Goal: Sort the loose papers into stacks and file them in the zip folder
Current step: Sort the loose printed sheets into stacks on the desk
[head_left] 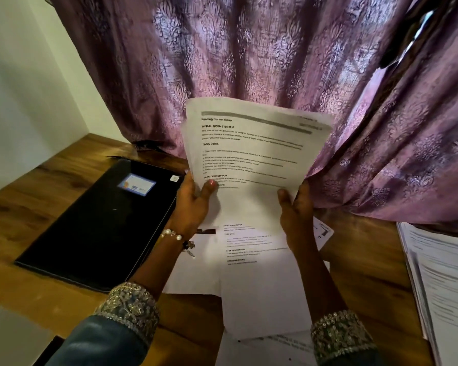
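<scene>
Table edges: we are seeing the wooden table (pixel 368 270) running to the white wall (pixel 24 88) left of the zip folder and to the purple curtain (pixel 275 48) behind it; its near edge is showing below the folder's near corner.
Open room: we are finding bare wood left of and in front of the zip folder, and a bare strip between the loose papers and the stack at the far right.
Zip folder: we are looking at the black zip folder (pixel 98 223) lying flat and closed, its long axis slanting from near-left to far-right, a small label facing up near its far end.
Held sheets: we are holding a few printed sheets (pixel 254 154) upright above the table, just right of the folder, long axis pointing up toward the curtain, text facing us, top edges fanned slightly apart.
Left hand: our left hand (pixel 193 204) is gripping the sheets' lower left edge, thumb on the front, fingers behind, beside the folder's far right corner.
Right hand: our right hand (pixel 296 212) is gripping the lower right edge, thumb in front, fingers behind.
Loose papers: loose papers (pixel 259 286) are lying overlapped on the table right of the folder, under our forearms.
Side stack: a paper stack (pixel 444 281) is lying well right of the folder at the table's right edge.
</scene>
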